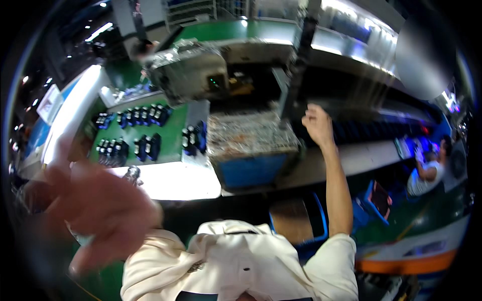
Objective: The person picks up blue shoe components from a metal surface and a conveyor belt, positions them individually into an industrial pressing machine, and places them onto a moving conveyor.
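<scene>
My left hand (108, 213) is raised close to the view at the lower left. It is blurred, but its fingers stand apart and nothing shows in them. Past it, several small black-and-blue parts with pale tops (143, 116) stand in rows on a green work surface (173, 123). My right arm reaches forward, and its hand (319, 125) is up in the air with the fingers curled in; I see nothing in it. Beside that hand, to its left, is a box-like unit with a worn, film-covered top (251, 133) and a blue front.
A film-wrapped machine (193, 75) stands beyond the green surface, with a dark upright post (298, 60) to its right. A dark conveyor (361, 128) runs off to the right. A chair (293, 220) stands before me. At the far right another person (427, 173) sits.
</scene>
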Demonstrator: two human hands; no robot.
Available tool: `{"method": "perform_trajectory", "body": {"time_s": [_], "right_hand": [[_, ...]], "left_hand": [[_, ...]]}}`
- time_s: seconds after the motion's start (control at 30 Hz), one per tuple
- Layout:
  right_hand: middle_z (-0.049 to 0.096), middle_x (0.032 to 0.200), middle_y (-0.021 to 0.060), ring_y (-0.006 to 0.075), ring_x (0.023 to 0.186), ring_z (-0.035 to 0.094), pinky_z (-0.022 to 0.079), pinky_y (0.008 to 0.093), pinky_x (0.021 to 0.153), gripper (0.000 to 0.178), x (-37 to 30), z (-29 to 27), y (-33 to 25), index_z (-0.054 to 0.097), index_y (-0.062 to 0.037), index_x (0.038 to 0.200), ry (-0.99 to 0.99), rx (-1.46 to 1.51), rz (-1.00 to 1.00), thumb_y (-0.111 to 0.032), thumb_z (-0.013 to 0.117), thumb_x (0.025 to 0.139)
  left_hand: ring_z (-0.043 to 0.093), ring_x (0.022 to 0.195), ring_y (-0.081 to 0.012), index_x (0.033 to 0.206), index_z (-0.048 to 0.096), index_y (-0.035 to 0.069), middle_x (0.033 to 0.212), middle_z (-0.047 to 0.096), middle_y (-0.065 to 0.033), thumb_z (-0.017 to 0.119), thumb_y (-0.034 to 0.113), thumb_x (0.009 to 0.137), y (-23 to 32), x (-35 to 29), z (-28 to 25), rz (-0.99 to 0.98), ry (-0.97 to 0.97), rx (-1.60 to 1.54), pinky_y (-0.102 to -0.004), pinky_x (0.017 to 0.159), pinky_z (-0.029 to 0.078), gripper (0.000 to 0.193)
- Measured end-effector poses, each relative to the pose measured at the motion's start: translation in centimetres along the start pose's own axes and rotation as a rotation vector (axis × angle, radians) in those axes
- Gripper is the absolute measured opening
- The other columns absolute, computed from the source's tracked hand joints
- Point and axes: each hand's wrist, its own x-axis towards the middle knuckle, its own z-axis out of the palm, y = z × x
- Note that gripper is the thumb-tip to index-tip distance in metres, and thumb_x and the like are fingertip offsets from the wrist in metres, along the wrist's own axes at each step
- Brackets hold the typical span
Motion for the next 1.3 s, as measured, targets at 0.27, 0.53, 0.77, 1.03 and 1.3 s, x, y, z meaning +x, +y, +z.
{"method": "perform_trajectory", "body": {"time_s": [0.27, 0.53, 0.77, 1.03, 1.3], "right_hand": [[0.061, 0.111, 0.0304, 0.0484, 0.105, 0.056, 0.046, 0.0517, 0.089, 0.044, -1.2, 11.0, 1.1, 0.053, 0.0015, 0.116, -0.213, -0.380, 0.355, -0.034, 0.044, 0.090], [0.063, 0.109, 0.0277, 0.0459, 0.104, 0.058, 0.045, 0.0546, 0.089, 0.044, -1.6, 9.8, 1.6, 0.053, -0.0013, 0.122, -0.177, -0.351, 0.328, -0.031, 0.045, 0.090], [0.065, 0.104, 0.0261, 0.0457, 0.100, 0.060, 0.047, 0.0527, 0.086, 0.045, -1.6, 10.4, 2.2, 0.053, -0.0020, 0.123, -0.129, -0.321, 0.270, -0.029, 0.049, 0.088], [0.064, 0.105, 0.0278, 0.0451, 0.101, 0.059, 0.046, 0.0510, 0.088, 0.044, -1.7, 9.8, 2.2, 0.054, -0.0016, 0.125, -0.128, -0.331, 0.262, -0.026, 0.052, 0.088], [0.064, 0.101, 0.0282, 0.0472, 0.098, 0.058, 0.046, 0.0516, 0.085, 0.045, -1.4, 10.6, 3.2, 0.056, -0.0011, 0.121, -0.077, -0.270, 0.190, -0.029, 0.052, 0.086]], "left_hand": [[0.023, 0.142, -0.0391, 0.141, 0.040, 0.001, 0.149, 0.032, -0.0239, 0.045, 0.055, 0.095, -8.1, -15.9, -8.9, -0.980, -0.982, 1.117, -0.0508, 0.116, 0.013, 0.071], [0.038, 0.134, -0.0363, 0.125, 0.057, 0.004, 0.137, 0.049, -0.0188, 0.053, 0.045, 0.093, -9.3, -17.9, -10.0, -0.827, -1.081, 1.361, -0.0500, 0.113, 0.023, 0.052], [0.041, 0.132, -0.0350, 0.122, 0.059, 0.005, 0.136, 0.050, -0.0173, 0.057, 0.044, 0.092, -9.5, -18.1, -10.3, -0.824, -1.024, 1.385, -0.0485, 0.111, 0.028, 0.050], [0.046, 0.126, -0.0349, 0.115, 0.061, 0.003, 0.129, 0.054, -0.0175, 0.060, 0.038, 0.089, -9.5, -17.8, -9.3, -0.764, -0.961, 1.371, -0.0481, 0.108, 0.031, 0.044], [0.047, 0.127, -0.0348, 0.115, 0.062, 0.003, 0.130, 0.055, -0.0170, 0.064, 0.033, 0.087, -9.5, -17.4, -9.8, -0.824, -0.934, 1.367, -0.0473, 0.109, 0.031, 0.041]]}}
